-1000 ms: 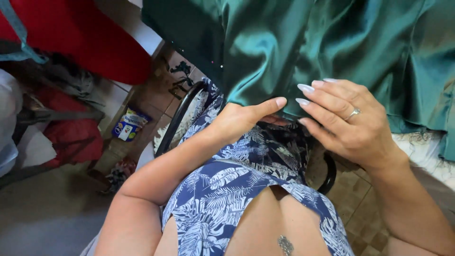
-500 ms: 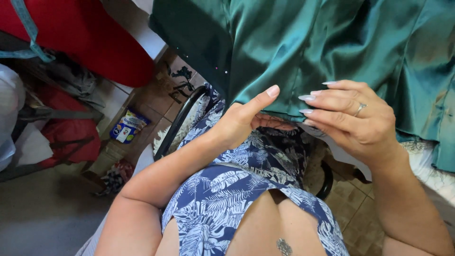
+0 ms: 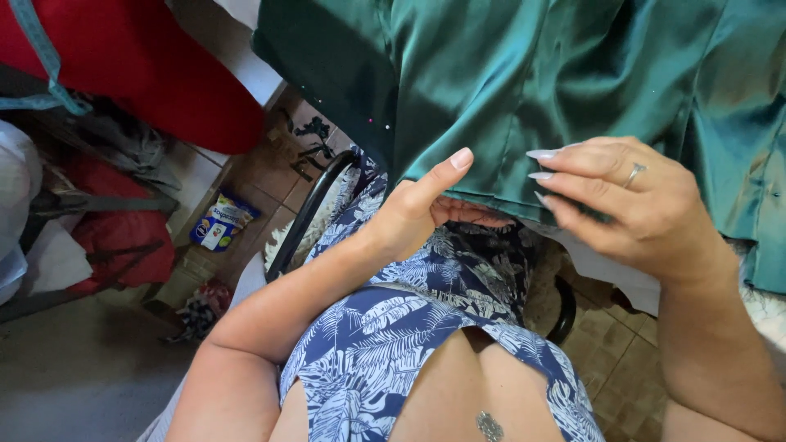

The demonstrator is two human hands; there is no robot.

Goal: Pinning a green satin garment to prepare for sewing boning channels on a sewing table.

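A shiny green satin fabric (image 3: 524,74) hangs off a table edge above my lap. My left hand (image 3: 417,209) grips its lower hem, thumb on top and fingers tucked underneath. My right hand (image 3: 630,205), with a ring and long pale nails, lies on the same hem a little to the right. Its fingers are straight on top of the cloth and its thumb is hidden below. Small pins (image 3: 375,124) stick in the fabric's darker left fold. I am seated in a blue leaf-print garment (image 3: 385,352).
A black metal chair frame (image 3: 304,214) curves past my left forearm. Red fabric (image 3: 139,65) hangs at upper left above red bags (image 3: 123,237). A blue and yellow packet (image 3: 219,223) and dark scraps lie on the brown tiled floor (image 3: 270,176).
My left thumb has lifted and now points up along the fabric. My right hand's fingers have risen off the cloth's flat face and drawn toward the hem.
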